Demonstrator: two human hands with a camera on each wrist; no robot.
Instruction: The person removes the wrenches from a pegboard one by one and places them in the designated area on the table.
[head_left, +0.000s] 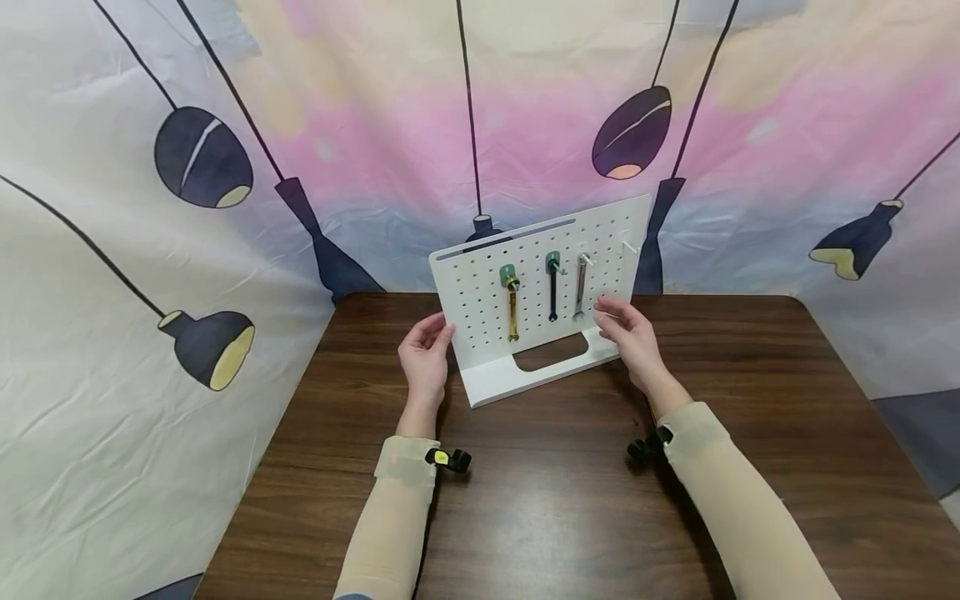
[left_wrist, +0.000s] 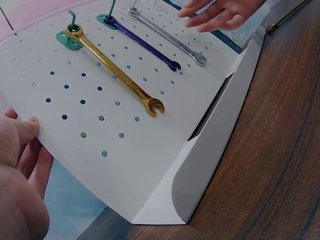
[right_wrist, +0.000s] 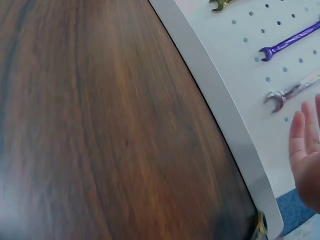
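Observation:
A white pegboard [head_left: 534, 287] with a bent base stands angled on the table. My left hand [head_left: 425, 358] pinches its left edge, thumb in front and fingers behind, as the left wrist view shows. Three wrenches hang on it from pegs: a gold wrench [left_wrist: 117, 70], a dark purple wrench [left_wrist: 142, 44] and a silver wrench [left_wrist: 167, 36]. My right hand [head_left: 632, 340] is by the board's right side, near the silver wrench's lower end, fingers loosely extended and holding nothing. Whether it touches the board I cannot tell.
The brown wooden table [head_left: 555, 500] extends around the board. By the board's right end lies a thin gold-coloured tool [left_wrist: 285, 19], mostly hidden by my right arm in the head view. A printed cloth [head_left: 390, 100] hangs behind. An unused peg [head_left: 628, 247] sits at the board's upper right.

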